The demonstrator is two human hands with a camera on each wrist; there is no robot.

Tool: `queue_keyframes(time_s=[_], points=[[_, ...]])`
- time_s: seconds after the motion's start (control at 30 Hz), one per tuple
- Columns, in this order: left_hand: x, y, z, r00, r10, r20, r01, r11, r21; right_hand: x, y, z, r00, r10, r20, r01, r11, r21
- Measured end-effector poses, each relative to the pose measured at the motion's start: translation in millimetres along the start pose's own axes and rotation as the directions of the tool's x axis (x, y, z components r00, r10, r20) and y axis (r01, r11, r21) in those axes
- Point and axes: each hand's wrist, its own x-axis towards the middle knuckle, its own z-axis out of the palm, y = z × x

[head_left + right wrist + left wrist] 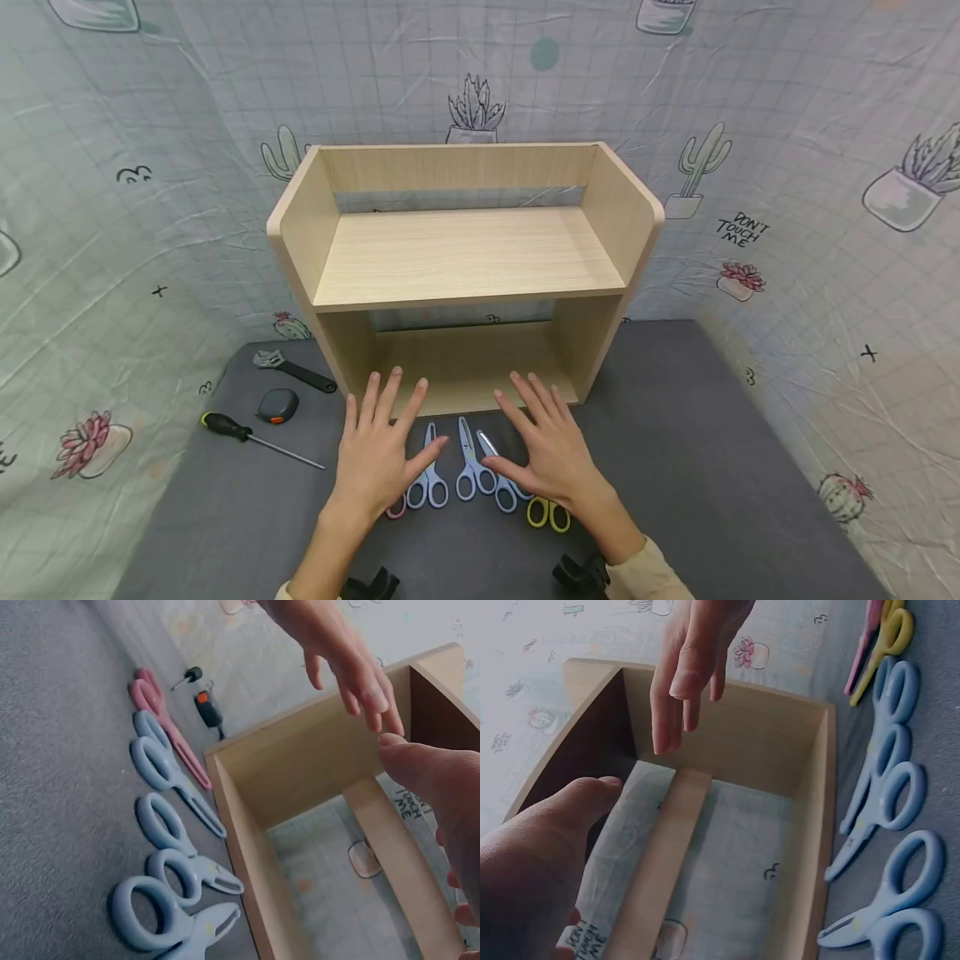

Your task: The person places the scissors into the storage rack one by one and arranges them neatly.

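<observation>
Both hands hover with fingers spread and nothing held, just before a two-tier wooden shelf. My left hand is above the left end of a row of scissors, partly covering pink scissors. Over the right end is my right hand, near yellow scissors. Between the hands lie several blue scissors, blades toward the shelf. Another pink pair shows beside the yellow one in the left wrist view; the right hand hides it in the head view.
Left of the shelf lie an adjustable wrench, a tape measure and a screwdriver. A grey cloth covers the table. Patterned fabric hangs behind and on both sides. Both shelf tiers hold no objects.
</observation>
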Motion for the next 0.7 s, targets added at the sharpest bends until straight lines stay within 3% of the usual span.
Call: queue_keyframes(time_s=[0.2, 0.4, 0.57, 0.7], points=[[10.5, -3.9, -8.7, 0.989, -0.014, -0.147, 0.005, 0.998, -0.063, 10, -6, 2, 0.999, -0.026, -0.019, 0.026, 0.999, 0.031], [22.7, -11.3, -19.6, 0.959, -0.028, -0.283, 0.004, 0.996, -0.086, 20, -15, 6, 0.999, -0.048, -0.005, 0.049, 0.997, 0.065], [32.5, -18.6, -29.6, 0.937, -0.057, -0.343, 0.027, 0.995, -0.093, 26, -24, 13, 0.998, -0.065, 0.017, 0.064, 0.996, 0.07], [42.1, -23.9, -36.5, 0.889, -0.078, -0.452, 0.031, 0.993, -0.11, 28, -32, 18, 0.996, -0.064, 0.06, 0.059, 0.995, 0.082]])
